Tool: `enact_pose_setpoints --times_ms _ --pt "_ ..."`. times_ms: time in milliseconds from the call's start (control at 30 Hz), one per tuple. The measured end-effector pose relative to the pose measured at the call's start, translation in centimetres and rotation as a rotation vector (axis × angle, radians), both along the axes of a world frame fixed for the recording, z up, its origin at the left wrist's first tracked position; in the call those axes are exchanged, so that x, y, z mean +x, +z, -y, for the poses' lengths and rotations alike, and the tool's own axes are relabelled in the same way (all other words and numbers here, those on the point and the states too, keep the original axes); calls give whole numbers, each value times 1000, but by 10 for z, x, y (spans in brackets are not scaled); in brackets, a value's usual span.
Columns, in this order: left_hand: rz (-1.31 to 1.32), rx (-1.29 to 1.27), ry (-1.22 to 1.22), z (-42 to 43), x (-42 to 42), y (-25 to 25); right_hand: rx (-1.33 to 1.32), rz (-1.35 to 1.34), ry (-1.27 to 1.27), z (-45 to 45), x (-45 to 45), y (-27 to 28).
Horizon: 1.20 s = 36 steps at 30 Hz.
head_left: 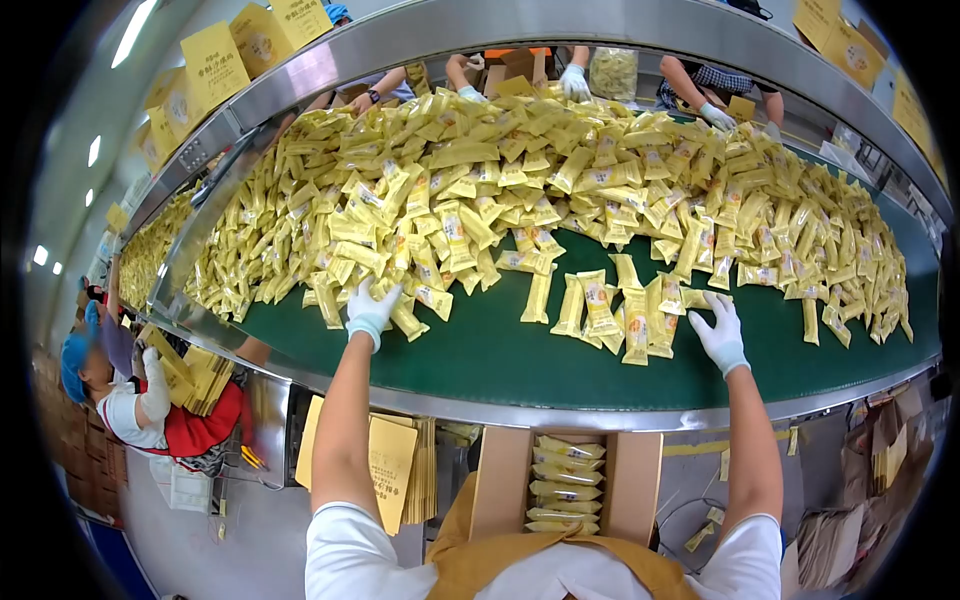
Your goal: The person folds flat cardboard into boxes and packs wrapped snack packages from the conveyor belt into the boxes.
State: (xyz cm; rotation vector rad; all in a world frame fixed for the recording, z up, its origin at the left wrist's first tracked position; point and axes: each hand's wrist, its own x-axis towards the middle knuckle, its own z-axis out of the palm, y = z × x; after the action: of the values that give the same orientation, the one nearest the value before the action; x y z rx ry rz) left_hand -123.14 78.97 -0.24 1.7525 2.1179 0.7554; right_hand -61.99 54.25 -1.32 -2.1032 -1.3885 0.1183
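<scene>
A large heap of yellow wrapped snack packets (455, 235) covers the far side of the green conveyor belt (480, 365). My left hand (371, 312), in a white glove, has its fingers spread at the heap's near edge, beside a few loose packets. On the right, my gloved right hand (720, 335) is open too, its fingertips close to a small packet lying flat. Between both hands, several packets stand apart from the heap in a rough row, among them a packet (635, 325) with its printed side up. Below the belt edge, an open cardboard box (487, 490) holds stacked packets.
A metal rail (560, 405) runs along the belt's near edge. Flat yellow cartons (390, 465) lean below it on the left. Gloved co-workers' hands (575, 83) reach in from the far side. A person in a red apron (205, 420) works at left.
</scene>
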Motion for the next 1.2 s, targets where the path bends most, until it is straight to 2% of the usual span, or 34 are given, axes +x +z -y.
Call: enact_pose_setpoints --times_ms 67,167,200,233,267,300,367,533,567,633,767,800,900,933,1033,1067,1167,1200 --pt "59 -73 60 -14 2 -12 -108 -23 -41 -34 5 -14" --pt "-120 -58 202 -7 42 -20 -325 -92 22 -77 -24 -15" --pt "-126 14 164 9 54 -13 -395 -75 -54 -87 -50 -14" --pt "4 75 72 17 58 -19 -431 -48 -24 -93 -72 -6" --pt "-10 80 93 30 72 -20 -429 -33 -10 -93 -99 10" --pt "-24 85 112 42 86 -21 -407 34 13 -100 -111 3" --pt "-11 57 -2 66 106 -20 -386 76 97 -104 -137 3" --pt "-147 179 -338 103 167 -30 -306 184 225 -91 -174 -4" --pt "-159 89 -432 112 178 -23 -296 200 234 -87 -174 -9" --pt "-224 90 -601 119 189 -20 -283 206 259 -74 -162 -12" --pt "-342 -66 -1030 120 178 5 -325 270 296 -38 -120 -10" --pt "-467 -109 -1076 124 178 14 -352 270 284 -27 -113 -4" --pt "-540 178 -997 141 166 14 -203 397 265 2 -87 -22" --pt "-504 250 -948 152 161 19 -198 483 296 17 -88 -10" --pt "-290 87 -820 170 145 -14 -70 364 338 46 -80 -21" --pt "-316 154 -783 176 140 -16 -43 396 345 54 -79 -21" --pt "-340 -165 -788 181 124 -8 -127 211 222 73 -77 -15" --pt "-343 -192 -877 178 116 -1 -82 260 241 76 -70 -13"
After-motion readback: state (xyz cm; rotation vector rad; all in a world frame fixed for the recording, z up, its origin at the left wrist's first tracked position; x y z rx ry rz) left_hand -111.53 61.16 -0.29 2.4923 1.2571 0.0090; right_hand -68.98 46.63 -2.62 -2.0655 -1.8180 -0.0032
